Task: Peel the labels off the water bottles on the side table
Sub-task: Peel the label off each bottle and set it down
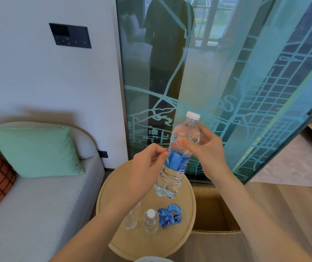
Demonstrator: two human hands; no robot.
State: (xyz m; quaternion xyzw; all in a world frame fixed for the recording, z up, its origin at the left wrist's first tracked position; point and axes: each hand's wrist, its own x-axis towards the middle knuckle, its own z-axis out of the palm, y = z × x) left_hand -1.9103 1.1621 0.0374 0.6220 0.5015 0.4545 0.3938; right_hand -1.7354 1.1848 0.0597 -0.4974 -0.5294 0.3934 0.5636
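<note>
A person holds a clear, white-capped water bottle (177, 159) tilted in the air above a round wooden side table (185, 241). The right hand (206, 146) grips its shoulder; the left hand (147, 163) pinches the edge of its blue label (177, 160), whose white print is too small to read. On the table stand two bare bottles (150, 221), with peeled blue labels (170, 215) curled just beside them, their lettering partly visible but unclear. A wicker basket (215, 210) sits beside the table.

one head view, close, looking forward and down over side table (177, 241)
</note>
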